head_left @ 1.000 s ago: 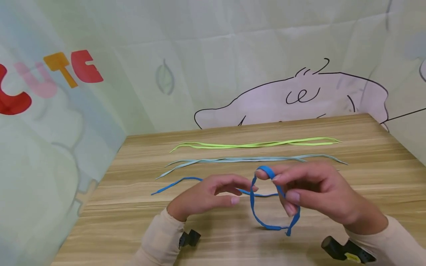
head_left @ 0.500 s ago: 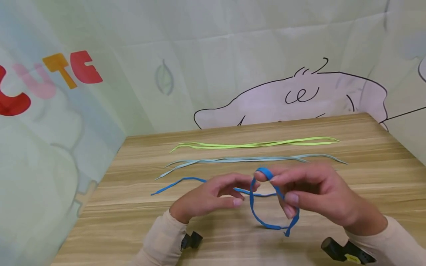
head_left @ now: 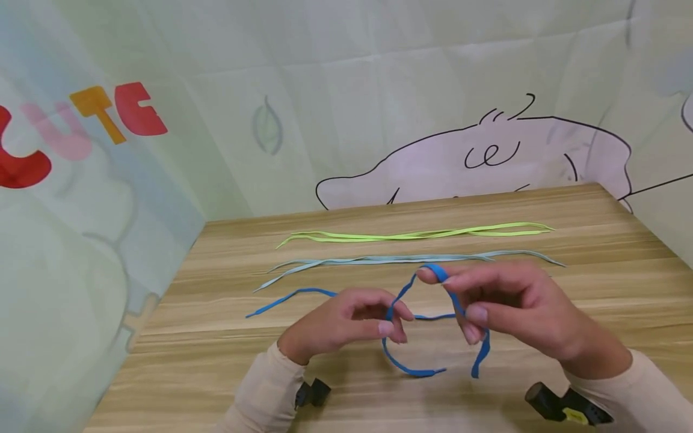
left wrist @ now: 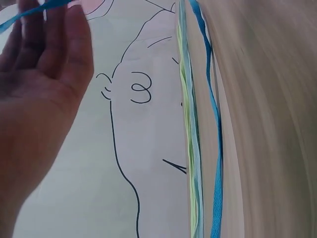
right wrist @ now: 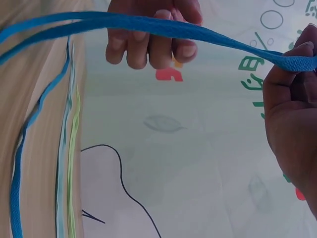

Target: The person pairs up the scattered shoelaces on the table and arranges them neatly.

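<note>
My right hand [head_left: 525, 313], raised over the table at the right, pinches a blue shoelace [head_left: 415, 371] that loops over its index fingertip. Both ends of the lace hang down, one towards the left hand and one below the right palm. My left hand [head_left: 346, 320] holds the left strand between thumb and bent fingers; the thumb tip covers a bit of it. In the right wrist view the two strands of the shoelace [right wrist: 163, 27] run side by side across the left fingers. Behind the hands lies a second blue shoelace [head_left: 281, 300], partly hidden by the left hand.
Farther back on the wooden table [head_left: 216, 361] lie light blue shoelaces [head_left: 373, 260] and, behind them, yellow-green shoelaces [head_left: 379, 237], stretched out left to right. A printed cloth backdrop [head_left: 379, 108] stands along the table's far and left sides.
The left fingers have taken hold of the left strand and drawn it leftwards. The lace's lower ends, crossed before, now hang apart. My right hand has stayed nearly still.
</note>
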`<state>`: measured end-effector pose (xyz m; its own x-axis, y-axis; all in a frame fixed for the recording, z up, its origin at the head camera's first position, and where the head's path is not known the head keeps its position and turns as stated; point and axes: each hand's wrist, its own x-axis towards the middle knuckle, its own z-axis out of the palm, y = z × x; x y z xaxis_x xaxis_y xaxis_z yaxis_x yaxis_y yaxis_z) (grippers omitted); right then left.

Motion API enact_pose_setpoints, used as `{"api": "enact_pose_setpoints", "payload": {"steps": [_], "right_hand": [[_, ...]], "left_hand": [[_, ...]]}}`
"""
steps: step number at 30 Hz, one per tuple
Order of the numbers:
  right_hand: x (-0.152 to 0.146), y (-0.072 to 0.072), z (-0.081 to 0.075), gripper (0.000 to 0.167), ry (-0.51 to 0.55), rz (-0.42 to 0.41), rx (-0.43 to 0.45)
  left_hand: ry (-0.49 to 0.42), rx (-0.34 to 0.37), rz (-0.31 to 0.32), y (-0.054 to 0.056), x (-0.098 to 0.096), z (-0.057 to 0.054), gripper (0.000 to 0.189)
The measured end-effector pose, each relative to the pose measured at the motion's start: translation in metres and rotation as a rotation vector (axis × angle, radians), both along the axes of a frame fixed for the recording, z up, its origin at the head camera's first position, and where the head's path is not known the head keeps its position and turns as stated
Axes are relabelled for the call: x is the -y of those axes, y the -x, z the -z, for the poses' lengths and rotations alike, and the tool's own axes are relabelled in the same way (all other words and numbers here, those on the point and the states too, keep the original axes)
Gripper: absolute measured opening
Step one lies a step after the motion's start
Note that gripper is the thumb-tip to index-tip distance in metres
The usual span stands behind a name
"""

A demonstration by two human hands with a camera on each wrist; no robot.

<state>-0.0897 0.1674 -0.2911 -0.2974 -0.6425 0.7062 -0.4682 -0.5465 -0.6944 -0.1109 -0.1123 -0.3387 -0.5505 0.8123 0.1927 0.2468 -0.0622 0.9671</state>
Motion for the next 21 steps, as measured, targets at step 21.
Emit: {"api": "enact_pose_setpoints", "payload": {"steps": [21], "right_hand": [[-0.015,0.018,0.006,0.043,0.145,0.033,0.078]], "left_hand": [[-0.092,-0.04,-0.439,0.01,0.01,0.0,0.039]]}}
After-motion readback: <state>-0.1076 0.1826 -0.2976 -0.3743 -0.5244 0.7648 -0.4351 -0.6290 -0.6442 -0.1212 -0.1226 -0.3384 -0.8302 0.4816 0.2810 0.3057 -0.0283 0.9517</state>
